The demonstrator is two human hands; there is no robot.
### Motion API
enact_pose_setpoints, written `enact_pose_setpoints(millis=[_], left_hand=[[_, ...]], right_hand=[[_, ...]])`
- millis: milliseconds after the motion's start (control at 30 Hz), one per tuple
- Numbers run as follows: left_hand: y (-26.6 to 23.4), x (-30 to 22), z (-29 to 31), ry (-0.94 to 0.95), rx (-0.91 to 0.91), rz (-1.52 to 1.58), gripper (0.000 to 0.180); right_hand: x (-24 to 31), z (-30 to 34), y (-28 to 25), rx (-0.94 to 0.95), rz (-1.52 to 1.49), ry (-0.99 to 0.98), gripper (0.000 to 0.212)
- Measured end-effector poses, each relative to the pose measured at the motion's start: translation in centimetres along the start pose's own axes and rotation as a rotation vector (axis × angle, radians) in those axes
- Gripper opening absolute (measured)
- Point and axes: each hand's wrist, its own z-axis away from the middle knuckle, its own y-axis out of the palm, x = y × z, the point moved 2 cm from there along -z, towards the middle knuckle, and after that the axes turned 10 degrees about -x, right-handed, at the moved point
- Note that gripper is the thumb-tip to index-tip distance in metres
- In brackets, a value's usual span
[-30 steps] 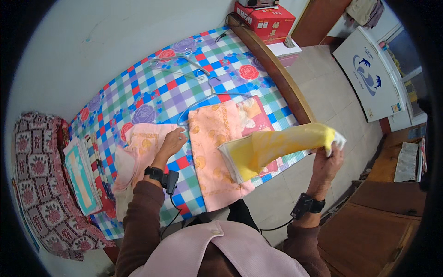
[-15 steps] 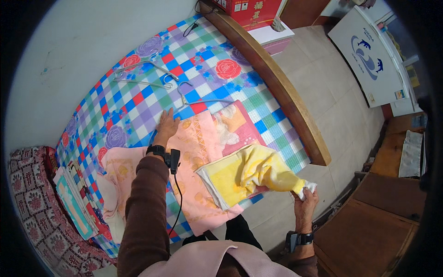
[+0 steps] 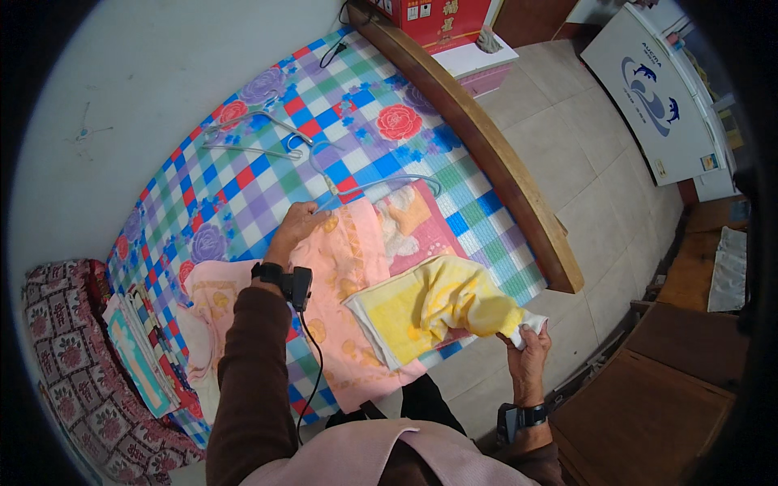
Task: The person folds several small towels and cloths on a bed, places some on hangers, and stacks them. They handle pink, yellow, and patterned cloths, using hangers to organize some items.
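My left hand [image 3: 303,223] is curled at the upper edge of a peach patterned towel [image 3: 356,243], its fingers closed on the end of a blue wire hanger [image 3: 330,183]. The hanger's hook points away from me, and its far arm stretches right over a pink towel [image 3: 438,223]. At the lower right, my right hand [image 3: 531,350] pinches the white-edged corner of a yellow towel [image 3: 462,292]. That towel is bunched towards my right hand, while its flat left part lies across the peach and pink towels.
Two or more grey hangers [image 3: 255,151] lie farther back on the checked, flowered bed mat [image 3: 284,174]. A wooden bed rail [image 3: 486,146] curves along the right. Folded cloths [image 3: 142,356] and a dark patterned quilt [image 3: 73,348] are at left. Brown cabinets [image 3: 640,389] stand at lower right.
My left hand has gone from spread fingers to closed on the hanger. The hanger has shifted and turned, its far arm reaching farther right. My right hand still grips the yellow towel, slightly moved left.
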Motion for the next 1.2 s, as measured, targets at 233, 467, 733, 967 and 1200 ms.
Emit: enact_pose_setpoints(millis=[233,467,733,967,1200], left_hand=[[-4.6,-8.3,9.6,0.233,-0.123,0.002,0.039],[-9.4,-14.9,19.8,0.256,-0.143,0.144,0.028],[-12.6,-18.4,30.9,0.539,-0.25,0.14,0.021],[-18.2,-17.9,38.5,0.662,-0.288,0.248,0.015],[-23.8,-16.7,45.2,0.691,-0.21,0.332,0.023]], right_hand=[[2.2,1.4,2.6,0.107,-0.076,-0.003,0.035],[5.0,6.5,8.6,0.37,-0.247,0.01,0.042],[5.8,11.9,15.3,0.488,0.75,-0.488,0.018],[6.9,18.1,20.8,0.68,0.858,-1.098,0.025],[7.2,25.2,24.1,0.496,1.062,-2.113,0.032]])
